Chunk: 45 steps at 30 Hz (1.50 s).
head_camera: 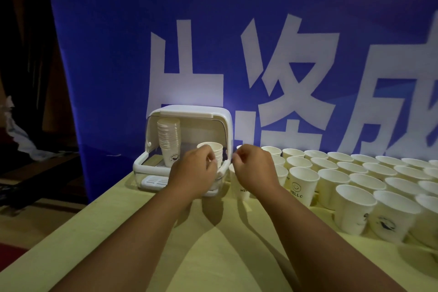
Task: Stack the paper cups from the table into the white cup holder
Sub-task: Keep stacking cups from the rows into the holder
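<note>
Biggest thing here is the blue fabric banner (237, 31) hanging behind everything, with huge white Chinese characters on it, cut off at the edges so I can't read them whole. Under it is the pale yellow-green smooth tabletop (213, 256), matte and plain.

The right side of the table is packed with rows of loose white paper cups (367, 173), all upright and open at the top, slightly tapered with rolled rims. The front white cup with a smiley face (303, 185) reads "HELLO" under the face. A couple nearer ones have a dark round print, too blurry to read.

At the back left sits the white plastic cup holder (189, 111), a rounded box with its front cover flipped up and a slotted drain tray at the bottom. Inside on the left is a tall nested stack of paper cups (168, 140) with a round dark logo on the lowest cup. Next to it is a shorter stack of cups (213, 149).

The left hand (194, 173) is curled in front of that short stack, fingers at its rim, though I can't tell if it's actually pinching it. The right hand (254, 166) hovers just right of the holder, fingers loosely curled in, nothing visible in it.
</note>
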Available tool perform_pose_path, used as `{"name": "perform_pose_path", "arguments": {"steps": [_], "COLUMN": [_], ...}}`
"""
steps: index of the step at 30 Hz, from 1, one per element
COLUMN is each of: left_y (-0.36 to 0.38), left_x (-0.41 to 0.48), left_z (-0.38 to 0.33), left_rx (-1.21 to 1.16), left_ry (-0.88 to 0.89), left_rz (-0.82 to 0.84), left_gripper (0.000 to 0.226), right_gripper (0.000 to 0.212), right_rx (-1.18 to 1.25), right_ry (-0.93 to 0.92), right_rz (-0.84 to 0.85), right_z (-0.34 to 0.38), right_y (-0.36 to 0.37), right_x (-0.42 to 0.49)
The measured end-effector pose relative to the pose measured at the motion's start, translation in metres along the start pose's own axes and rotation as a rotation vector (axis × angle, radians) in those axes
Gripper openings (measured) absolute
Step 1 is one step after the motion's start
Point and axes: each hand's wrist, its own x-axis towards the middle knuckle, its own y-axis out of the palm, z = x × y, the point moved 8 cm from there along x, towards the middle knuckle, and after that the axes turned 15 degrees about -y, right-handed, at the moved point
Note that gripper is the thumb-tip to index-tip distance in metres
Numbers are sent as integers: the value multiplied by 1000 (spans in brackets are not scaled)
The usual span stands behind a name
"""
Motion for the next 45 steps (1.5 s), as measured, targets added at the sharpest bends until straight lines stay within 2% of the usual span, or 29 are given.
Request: {"name": "perform_pose_path", "arguments": {"steps": [5,12,19,22,25,28,31,33,37,45], "left_y": [4,20,68,99,125,139,147,145,132,92], "left_x": [-30,-88,-133,-149,-160,-168,-165,-161,-155,-137], "left_z": [-37,-106,-172,-193,-208,-217,-217,-215,-207,-176], "left_rx": [39,23,-9,18,58,103,98,75,14,-18], "left_ry": [14,115,173,196,211,234,203,169,143,122], "left_rz": [132,225,376,469,529,537,484,430,370,254], "left_gripper": [25,22,10,42,57,52,23,9,21,27], "right_gripper": [11,12,11,12,28,29,14,12,13,27], "right_rx": [-48,-138,-304,-399,-521,-555,-565,-577,-572,-477], "right_ry": [29,111,240,296,381,480,528,518,465,285], "right_rz": [-16,-43,-86,-117,-116,-48,-16,0,-21,-61], "right_z": [-10,-37,-78,-93,-110,-127,-140,-143,-136,-90], "right_y": [-45,-130,-210,-243,-269,-280,-281,-280,-276,-244], "right_x": [-36,-99,-156,-173,-189,-202,-211,-212,-206,-173]}}
